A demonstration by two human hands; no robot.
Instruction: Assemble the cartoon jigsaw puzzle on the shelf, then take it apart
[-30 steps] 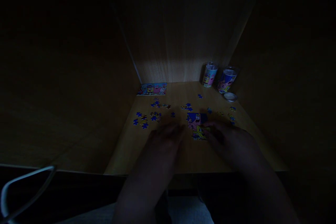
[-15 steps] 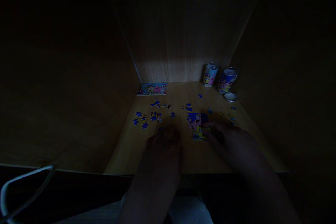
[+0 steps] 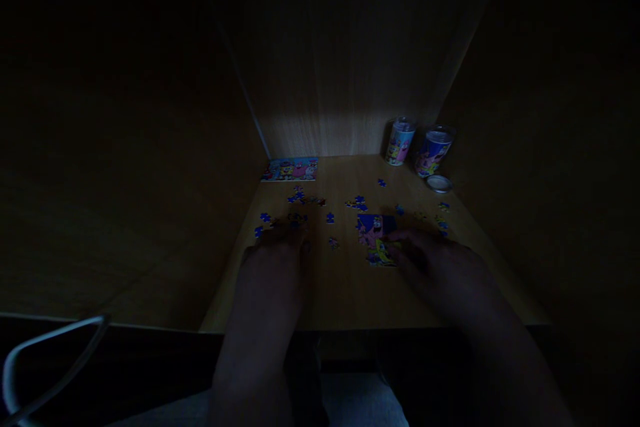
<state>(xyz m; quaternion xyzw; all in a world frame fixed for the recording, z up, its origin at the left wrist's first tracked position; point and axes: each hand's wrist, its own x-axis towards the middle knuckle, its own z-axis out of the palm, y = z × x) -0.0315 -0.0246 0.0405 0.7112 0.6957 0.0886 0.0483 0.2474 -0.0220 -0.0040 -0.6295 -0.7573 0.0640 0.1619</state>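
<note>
- Seemingly, my right hand (image 3: 440, 260) is bracing the puzzle (image 3: 373, 233), my left hand (image 3: 273, 260) seeking left-side pieces (image 3: 265, 217);
- I cannot tell either grip;
- next is likely needing a match

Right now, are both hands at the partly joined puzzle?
No: the right hand is at the puzzle, but the left hand is away from it, by loose pieces.
</note>
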